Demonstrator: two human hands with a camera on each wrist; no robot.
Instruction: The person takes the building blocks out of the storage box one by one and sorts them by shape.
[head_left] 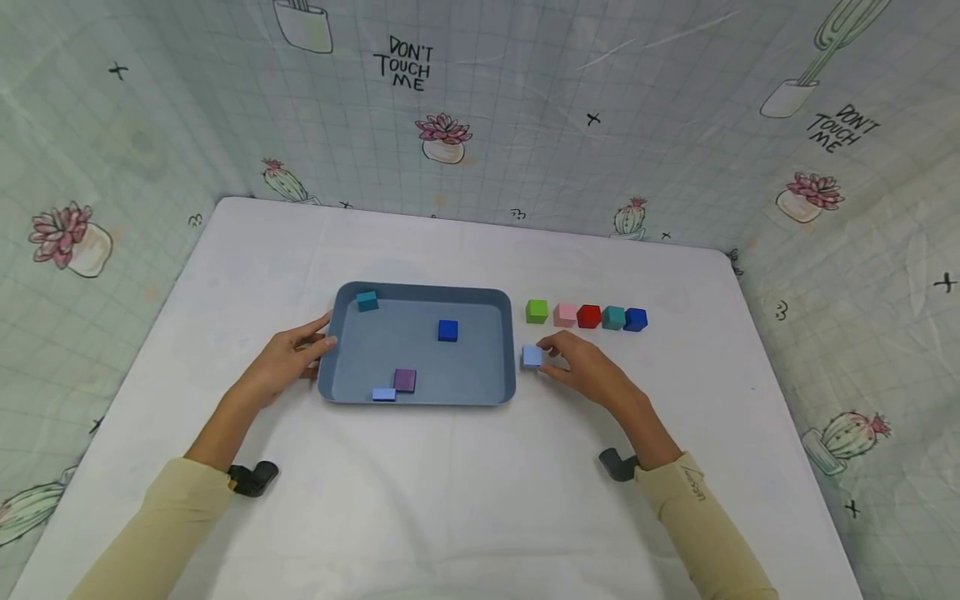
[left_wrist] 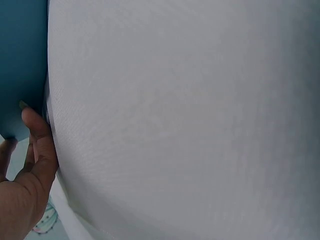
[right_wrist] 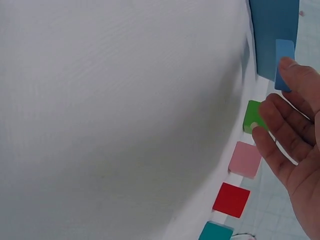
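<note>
My left hand (head_left: 281,362) is at the left edge of a shallow blue-grey tray (head_left: 405,343), its thumb on the rim and its other fingers around the outer side. In the left wrist view the thumb lies against the tray's wall (left_wrist: 22,60). Just off the tray's right side, my right hand (head_left: 588,367) pinches a light blue block (head_left: 532,357) between thumb and fingers. Inside the tray lie a teal block (head_left: 367,301), a blue block (head_left: 447,331), a purple block (head_left: 405,381) and a light blue block (head_left: 384,394) against the front wall.
Right of the tray, a row of blocks runs beyond my right hand: green (head_left: 536,312), pink (head_left: 565,315), red (head_left: 589,317), teal (head_left: 613,317) and dark blue (head_left: 636,319). A white cloth (head_left: 450,492) covers the table; a patterned curtain (head_left: 525,100) surrounds it.
</note>
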